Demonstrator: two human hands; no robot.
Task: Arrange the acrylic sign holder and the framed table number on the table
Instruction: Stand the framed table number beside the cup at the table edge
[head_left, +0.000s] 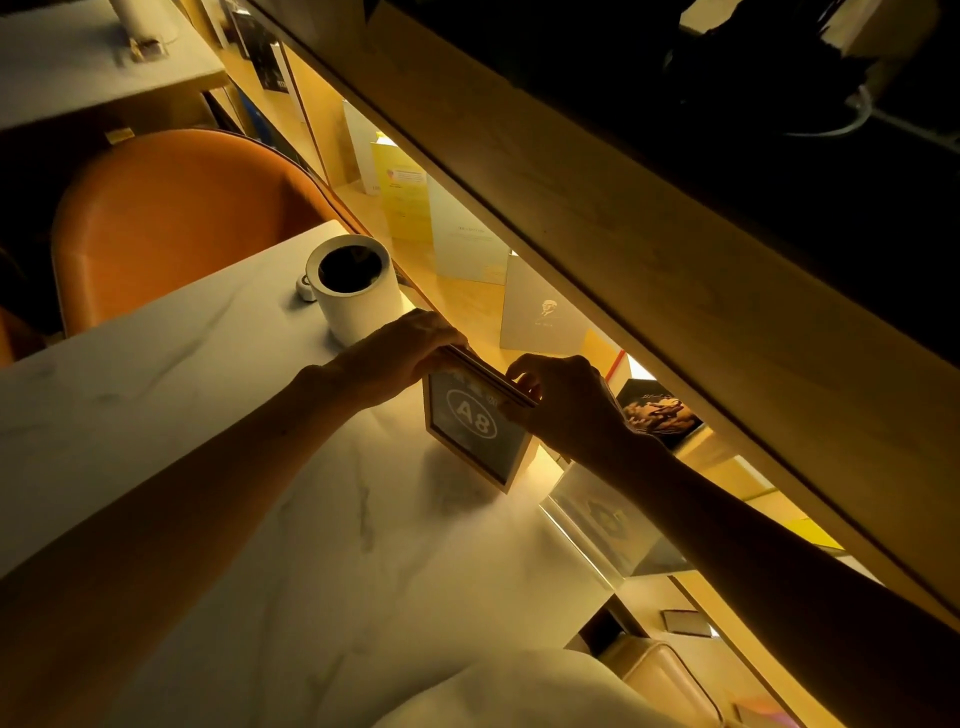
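Both hands are gripping the frame (470, 431) by its top edge: the left hand (400, 353) is closing its fingers on the left corner, the right hand (563, 400) pinching the right. It is standing near the bench's (208, 467) far edge; a nudge could be tipping it onto the shelf (457, 312). The wood frame looks light, the marble-patterned bench smooth. The clear acrylic holder (613, 525) is sitting just right, under the right forearm, risking a knock.
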